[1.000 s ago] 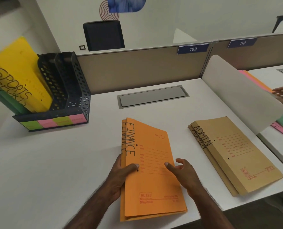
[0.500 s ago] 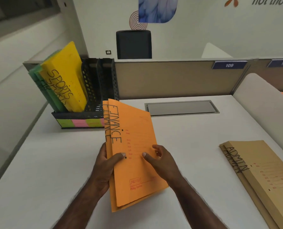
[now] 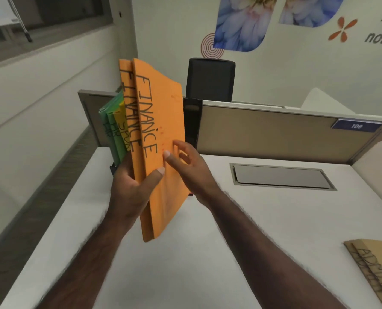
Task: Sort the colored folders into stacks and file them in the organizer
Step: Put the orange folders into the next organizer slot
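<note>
Orange FINANCE folders [image 3: 161,139] now lifted off bench [image 3: 185,264], upright by organizer [image 3: 192,121]; left hand [image 3: 132,188] gripping them, right hand [image 3: 185,166] fingers flat, steadying. Filing next, probably.

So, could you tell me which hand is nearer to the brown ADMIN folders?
The right hand: it rests on the orange FINANCE folders' cover, on the side toward the ADMIN folders; the left hand grips their far edge.

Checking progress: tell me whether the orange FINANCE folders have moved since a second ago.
Yes. The FINANCE folders went from flat on the desk to upright, toward the black organizer.
</note>
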Demonstrator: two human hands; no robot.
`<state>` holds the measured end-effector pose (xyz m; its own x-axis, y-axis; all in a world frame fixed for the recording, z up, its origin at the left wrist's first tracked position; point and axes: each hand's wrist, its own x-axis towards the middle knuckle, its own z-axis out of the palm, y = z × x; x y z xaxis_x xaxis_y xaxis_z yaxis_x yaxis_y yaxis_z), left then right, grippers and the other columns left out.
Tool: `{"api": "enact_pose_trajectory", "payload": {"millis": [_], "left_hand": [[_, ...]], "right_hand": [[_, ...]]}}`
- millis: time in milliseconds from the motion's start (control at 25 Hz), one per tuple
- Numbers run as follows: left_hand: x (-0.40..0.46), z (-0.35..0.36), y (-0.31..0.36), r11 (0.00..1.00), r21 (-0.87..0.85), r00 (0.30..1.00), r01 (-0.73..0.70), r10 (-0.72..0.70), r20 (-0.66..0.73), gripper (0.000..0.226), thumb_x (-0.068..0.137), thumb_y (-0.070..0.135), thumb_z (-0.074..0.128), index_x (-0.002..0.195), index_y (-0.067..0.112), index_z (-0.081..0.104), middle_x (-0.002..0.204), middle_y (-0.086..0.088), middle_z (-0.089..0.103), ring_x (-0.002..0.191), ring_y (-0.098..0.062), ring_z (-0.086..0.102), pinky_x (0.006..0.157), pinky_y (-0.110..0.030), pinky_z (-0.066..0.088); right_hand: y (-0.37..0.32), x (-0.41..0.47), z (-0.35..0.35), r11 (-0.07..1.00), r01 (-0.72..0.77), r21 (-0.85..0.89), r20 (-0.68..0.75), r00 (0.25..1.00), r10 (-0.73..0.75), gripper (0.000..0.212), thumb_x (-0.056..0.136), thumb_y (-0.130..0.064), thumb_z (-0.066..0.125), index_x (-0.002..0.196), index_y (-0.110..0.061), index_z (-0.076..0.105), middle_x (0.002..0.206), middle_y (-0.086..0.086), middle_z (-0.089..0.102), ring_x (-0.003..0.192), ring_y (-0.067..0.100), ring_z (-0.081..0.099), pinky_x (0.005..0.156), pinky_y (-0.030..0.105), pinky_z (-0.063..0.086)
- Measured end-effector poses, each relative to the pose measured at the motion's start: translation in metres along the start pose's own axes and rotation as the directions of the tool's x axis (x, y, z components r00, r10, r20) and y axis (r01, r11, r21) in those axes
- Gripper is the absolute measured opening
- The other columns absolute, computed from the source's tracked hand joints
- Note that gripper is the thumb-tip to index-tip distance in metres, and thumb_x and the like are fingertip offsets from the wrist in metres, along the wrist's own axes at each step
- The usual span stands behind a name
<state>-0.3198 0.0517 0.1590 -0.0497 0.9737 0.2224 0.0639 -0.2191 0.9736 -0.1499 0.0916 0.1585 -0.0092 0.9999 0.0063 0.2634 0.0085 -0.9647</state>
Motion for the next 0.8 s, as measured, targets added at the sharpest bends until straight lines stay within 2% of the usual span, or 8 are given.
{"api": "enact_pose_trajectory", "payload": {"millis": [160, 320, 400, 480, 520, 600, 680, 800], "left_hand": [[0.055, -0.016, -0.006, 0.996, 0.031, 0.996, -0.084, 0.085, -0.012, 0.059, 0.085, 0.048, 0.071, 0.141, 0.033, 0.059, 0.130, 0.017, 0.070, 0.118, -0.002, 0.067, 0.091, -0.031, 0.055], [0.104, -0.017, -0.022, 0.975, 0.042, 0.976, -0.219, 0.218, 0.031, 0.058, 0.090, 0.048, 0.068, 0.142, 0.026, 0.055, 0.123, 0.026, 0.066, 0.108, 0.013, 0.066, 0.079, -0.007, 0.055], [0.126, -0.012, -0.037, 0.963, 0.046, 0.962, -0.264, 0.260, 0.077, 0.061, 0.092, 0.053, 0.067, 0.145, 0.028, 0.048, 0.125, 0.024, 0.064, 0.110, 0.009, 0.067, 0.083, -0.011, 0.057], [0.146, -0.005, -0.055, 0.948, 0.065, 0.944, -0.310, 0.299, 0.140, 0.072, 0.091, 0.062, 0.067, 0.150, 0.032, 0.037, 0.135, 0.013, 0.060, 0.117, 0.004, 0.065, 0.088, -0.015, 0.058], [0.155, -0.001, -0.064, 0.936, 0.074, 0.929, -0.344, 0.328, 0.174, 0.078, 0.090, 0.064, 0.068, 0.152, 0.035, 0.032, 0.142, 0.008, 0.053, 0.123, 0.002, 0.061, 0.092, -0.016, 0.056], [0.171, 0.008, -0.085, 0.911, 0.065, 0.893, -0.407, 0.382, 0.240, 0.083, 0.089, 0.055, 0.075, 0.154, 0.042, 0.026, 0.151, 0.000, 0.042, 0.137, -0.011, 0.052, 0.104, -0.029, 0.053], [0.184, 0.016, -0.106, 0.903, 0.032, 0.871, -0.429, 0.404, 0.278, 0.088, 0.089, 0.041, 0.080, 0.156, 0.046, 0.023, 0.153, -0.005, 0.039, 0.143, -0.021, 0.047, 0.110, -0.038, 0.050], [0.192, 0.022, -0.129, 0.900, 0.068, 0.876, -0.431, 0.399, 0.271, 0.087, 0.091, 0.053, 0.076, 0.160, 0.029, 0.028, 0.150, 0.013, 0.038, 0.142, -0.009, 0.043, 0.111, -0.028, 0.048]], "right_hand": [[-0.030, 0.049, 0.021, 0.998, 0.031, 0.056, 0.044, 0.998, -0.034, 0.076, 0.092, -0.064, 0.063, 0.159, -0.035, 0.043, 0.159, -0.006, 0.050, 0.146, 0.023, 0.050, 0.116, 0.061, 0.043], [-0.042, 0.093, 0.019, 0.995, 0.031, 0.099, 0.147, 0.988, -0.045, 0.066, 0.104, -0.032, 0.065, 0.164, -0.028, 0.037, 0.158, -0.007, 0.051, 0.145, 0.020, 0.050, 0.116, 0.057, 0.043], [-0.045, 0.109, 0.013, 0.995, 0.041, 0.094, 0.178, 0.982, -0.057, 0.069, 0.103, -0.015, 0.066, 0.165, -0.026, 0.037, 0.156, -0.009, 0.052, 0.141, 0.012, 0.053, 0.107, 0.046, 0.052], [-0.045, 0.121, 0.007, 0.994, 0.051, 0.094, 0.183, 0.981, -0.068, 0.076, 0.098, 0.000, 0.065, 0.164, -0.025, 0.038, 0.155, -0.012, 0.055, 0.135, 0.002, 0.057, 0.098, 0.037, 0.058], [-0.043, 0.125, 0.005, 0.994, 0.059, 0.088, 0.179, 0.981, -0.074, 0.080, 0.095, 0.007, 0.064, 0.164, -0.025, 0.038, 0.158, -0.011, 0.053, 0.139, 0.004, 0.055, 0.101, 0.041, 0.058], [-0.037, 0.132, 0.003, 0.995, 0.080, 0.062, 0.163, 0.983, -0.089, 0.089, 0.090, 0.016, 0.063, 0.164, -0.025, 0.037, 0.164, -0.004, 0.047, 0.151, 0.018, 0.046, 0.112, 0.058, 0.050], [-0.029, 0.135, 0.005, 0.996, 0.081, 0.037, 0.137, 0.987, -0.085, 0.096, 0.088, 0.018, 0.064, 0.167, -0.026, 0.032, 0.169, -0.002, 0.041, 0.155, 0.024, 0.040, 0.116, 0.064, 0.045], [-0.014, 0.133, 0.013, 0.998, 0.054, 0.009, 0.120, 0.991, -0.055, 0.104, 0.086, 0.017, 0.069, 0.169, -0.028, 0.025, 0.172, -0.004, 0.034, 0.157, 0.025, 0.036, 0.114, 0.064, 0.046]]}}
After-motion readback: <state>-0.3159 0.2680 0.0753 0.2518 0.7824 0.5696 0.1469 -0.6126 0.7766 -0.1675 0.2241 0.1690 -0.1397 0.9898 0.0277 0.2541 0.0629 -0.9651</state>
